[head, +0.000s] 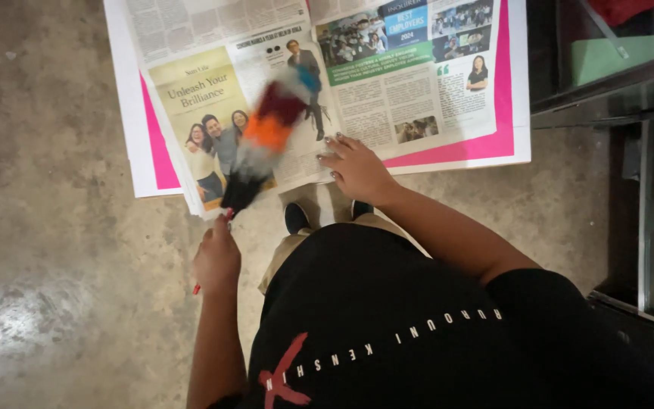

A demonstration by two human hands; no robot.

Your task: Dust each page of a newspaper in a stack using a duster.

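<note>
Two bare hands working over a newspaper (387, 83) spread on a pink-and-white board (505, 91), both lying flat on the concrete floor (54, 227). Left hand (217, 261), just off the newspaper's near edge, gripping the thin red handle of a feather duster (266, 144); fingers wrapped fully closed around it. Duster angling up and across the newspaper's near-left pages, feathers black near the handle, then white, orange, dark red and blue at the tip, blurring with motion. Right hand (357, 170) pressing palm-down on the newspaper's near edge, fingers (334, 148) spread and flat, clasping nothing. Two dark shoes (297, 218) showing just below the newspaper's near edge, between the hands. Dark glass-fronted cabinet (630, 151) standing well right of the newspaper, green block on its shelf.
</note>
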